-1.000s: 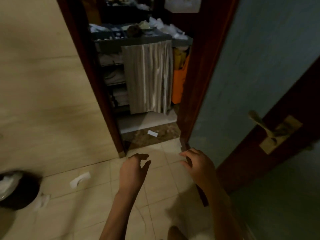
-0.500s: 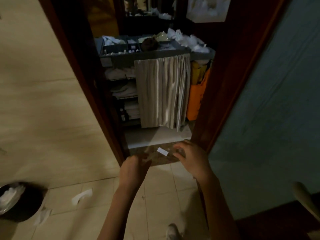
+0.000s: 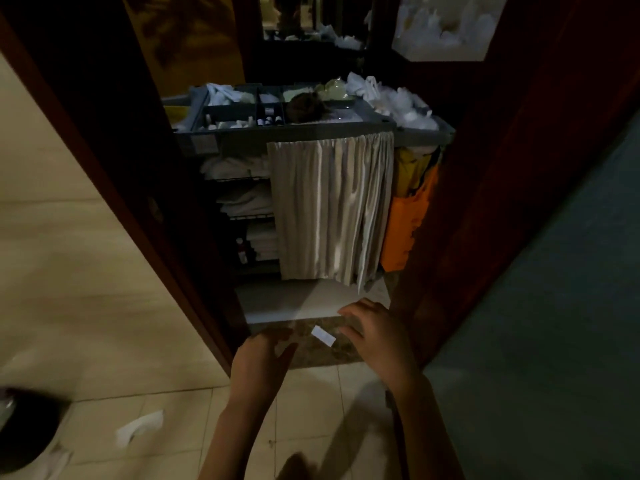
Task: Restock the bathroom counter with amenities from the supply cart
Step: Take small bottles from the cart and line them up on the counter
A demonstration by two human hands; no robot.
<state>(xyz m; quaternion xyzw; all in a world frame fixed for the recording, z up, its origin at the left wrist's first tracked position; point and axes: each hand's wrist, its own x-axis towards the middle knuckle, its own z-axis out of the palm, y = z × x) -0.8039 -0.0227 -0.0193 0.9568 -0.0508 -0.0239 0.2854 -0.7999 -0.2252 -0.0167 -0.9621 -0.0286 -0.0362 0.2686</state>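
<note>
both grips are hanging empty, fingers loosely spread, at the door frame [image 3: 173,244], the right grip [image 3: 377,337] lying slightly farther ahead than the left grip [image 3: 259,365]; the supply cart [image 3: 242,143] is standing straight ahead, small amenity bottles [image 3: 269,121] sitting up top, far and high.

So the grey plastic supply cart [image 3: 304,142] stands upright in the doorway at 12 o'clock. Its compartmented top tray [image 3: 242,110] holds small dark-capped bottles [image 3: 269,120] and white packets [image 3: 221,94]. A pleated beige curtain [image 3: 332,209] hangs over the front, with folded white linens [image 3: 242,199] at its 9 o'clock.
</note>
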